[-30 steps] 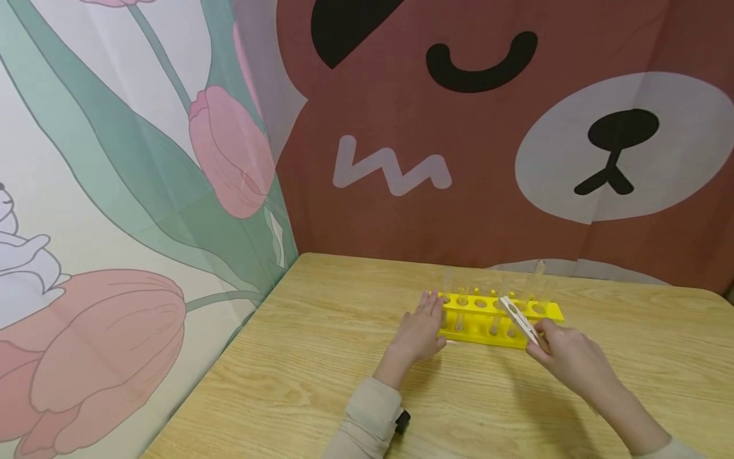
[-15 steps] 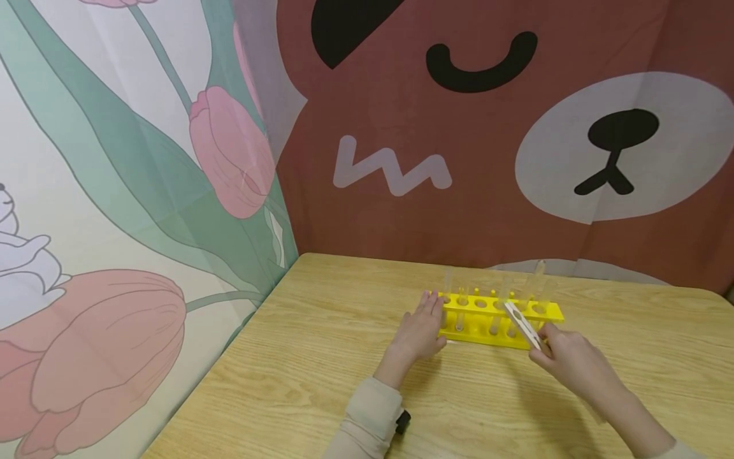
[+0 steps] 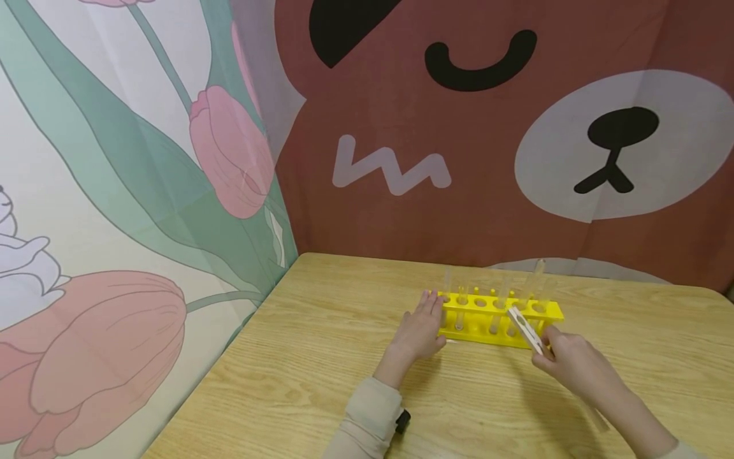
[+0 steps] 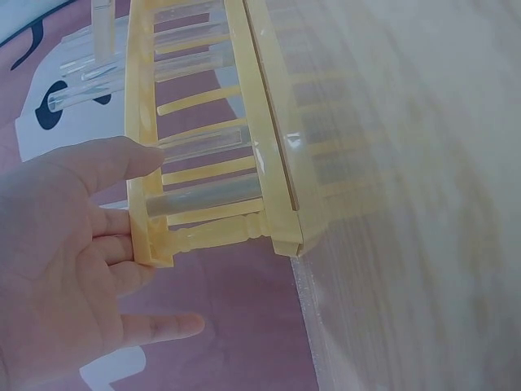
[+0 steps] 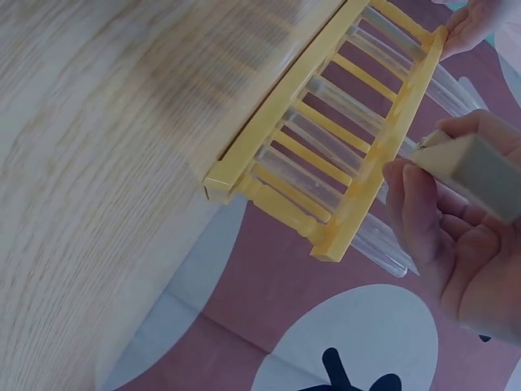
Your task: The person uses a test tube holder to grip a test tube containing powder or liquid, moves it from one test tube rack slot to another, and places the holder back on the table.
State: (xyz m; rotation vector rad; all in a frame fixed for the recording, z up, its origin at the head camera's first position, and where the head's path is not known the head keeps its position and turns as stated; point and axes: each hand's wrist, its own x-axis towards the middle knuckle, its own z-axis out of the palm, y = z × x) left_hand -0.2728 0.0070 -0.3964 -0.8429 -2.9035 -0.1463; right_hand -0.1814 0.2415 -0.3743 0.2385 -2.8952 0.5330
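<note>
A yellow test tube rack [image 3: 487,341] stands on the table, holding several clear test tubes [image 3: 503,290]. My left hand [image 3: 417,331] grips the rack's left end at its upper shelf. The left wrist view shows the thumb [image 4: 122,159] at the shelf's front edge and the little finger stretched out free. My right hand [image 3: 579,363] holds a wooden test tube clamp [image 3: 526,330], pinched between thumb and fingers. Its tip is at the front of the upper shelf, near the tubes on the right. Whether the clamp's tip touches a tube, I cannot tell.
The rack stands on a wood-grain table [image 3: 321,331]. One tube [image 3: 538,274] leans at the rack's right side. A printed cloth [image 3: 390,229] hangs behind the table. A small black object [image 3: 403,421] is beside my left sleeve [image 3: 367,414].
My right hand and the clamp have shifted slightly right and down, away from the tube at the rack's middle right. My left hand has stayed on the rack's end.
</note>
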